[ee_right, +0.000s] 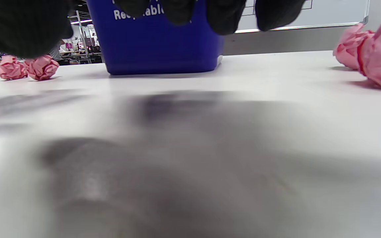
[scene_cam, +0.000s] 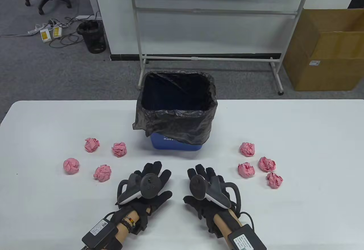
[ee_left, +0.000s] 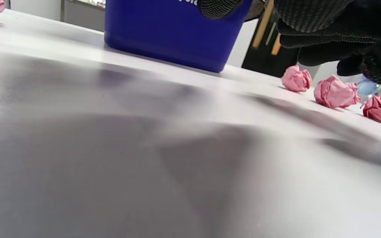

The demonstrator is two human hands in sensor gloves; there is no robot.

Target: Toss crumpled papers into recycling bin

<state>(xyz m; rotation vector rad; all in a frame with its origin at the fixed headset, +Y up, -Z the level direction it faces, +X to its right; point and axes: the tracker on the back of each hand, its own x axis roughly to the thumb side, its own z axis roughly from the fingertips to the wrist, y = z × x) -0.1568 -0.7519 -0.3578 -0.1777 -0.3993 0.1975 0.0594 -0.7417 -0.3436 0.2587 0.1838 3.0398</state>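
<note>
A blue recycling bin (scene_cam: 176,144) lined with a black bag (scene_cam: 176,119) stands at the table's middle; it also shows in the left wrist view (ee_left: 174,33) and in the right wrist view (ee_right: 157,43). Several pink crumpled paper balls lie left of it, one nearest my left hand (scene_cam: 102,173), and several lie right of it, one nearest my right hand (scene_cam: 246,169). My left hand (scene_cam: 155,176) rests flat on the table, empty, fingers spread. My right hand (scene_cam: 200,176) rests flat too, empty. Paper balls show in the wrist views (ee_left: 336,92) (ee_right: 372,53).
The white table (scene_cam: 284,218) runs to an edge behind the bin. Beyond it stand a whiteboard stand (scene_cam: 210,56), a cardboard box (scene_cam: 330,50), and a black mesh bin (scene_cam: 92,36) on the floor.
</note>
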